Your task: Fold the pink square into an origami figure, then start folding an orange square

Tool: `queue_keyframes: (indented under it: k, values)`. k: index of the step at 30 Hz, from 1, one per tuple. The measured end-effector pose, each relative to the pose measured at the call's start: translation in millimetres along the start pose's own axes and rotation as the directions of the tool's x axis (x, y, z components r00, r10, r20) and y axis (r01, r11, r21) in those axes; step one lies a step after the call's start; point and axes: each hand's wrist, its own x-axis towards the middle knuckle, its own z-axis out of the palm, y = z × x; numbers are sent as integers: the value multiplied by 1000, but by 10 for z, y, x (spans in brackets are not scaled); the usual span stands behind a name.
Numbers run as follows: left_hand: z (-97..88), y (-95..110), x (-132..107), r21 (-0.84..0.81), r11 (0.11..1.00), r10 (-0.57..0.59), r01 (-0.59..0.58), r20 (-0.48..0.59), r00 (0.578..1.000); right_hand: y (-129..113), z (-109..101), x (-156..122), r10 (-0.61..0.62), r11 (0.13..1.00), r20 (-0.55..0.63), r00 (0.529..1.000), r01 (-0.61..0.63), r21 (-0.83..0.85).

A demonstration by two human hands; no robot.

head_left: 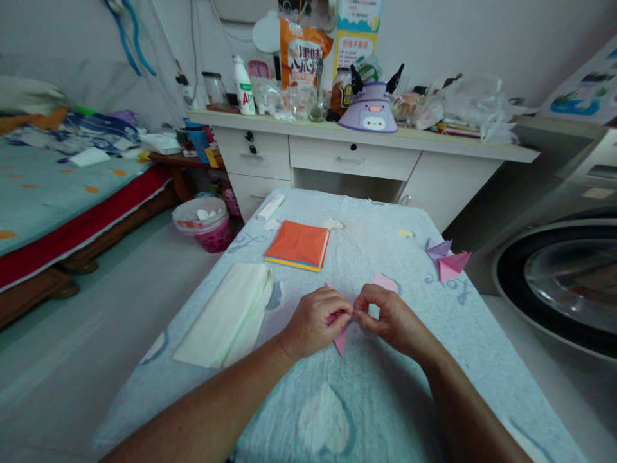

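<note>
Over the middle of the cloth-covered table, my left hand (321, 319) is closed on a pink folded paper (340, 343). One pointed end of it sticks out below my fingers, and a bit shows above them; the rest is hidden by the hand. My right hand (385, 316) meets the left at the fingertips, thumb and forefinger pinched together at the paper's edge. Just beyond my hands lies a stack of square paper (297, 243), orange on top. At the table's right edge sit a purple folded paper piece (438, 249) and a pink folded paper piece (453, 265).
Left of my hands is a folded pale cloth or paper (229, 315). A small white box (270, 207) lies at the far left corner. Behind stands a white desk (354, 157) with bottles, bags and a purple visor (370, 109). A washing machine (573, 270) stands at right, a pink bin (205, 222) at left.
</note>
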Motion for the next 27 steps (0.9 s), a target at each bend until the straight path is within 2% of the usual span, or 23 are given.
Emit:
queue_keyframes:
  k: [4,11,20,27]
  values:
    - [-7,12,4,-3,1000,-10,10,0,1000,-10,-9,5,-11,1000,2,1000,11,-13]
    - [-24,40,18,-22,999,-42,41,-7,999,-28,-22,-42,-9,996,11,1000,8,86]
    - [-13,23,9,-60,991,-116,115,-3,993,30,123,-49,-97,995,-122,988,97,-8]
    - [-4,20,2,-45,991,-129,129,-16,991,9,148,-56,-152,986,-196,969,135,-98]
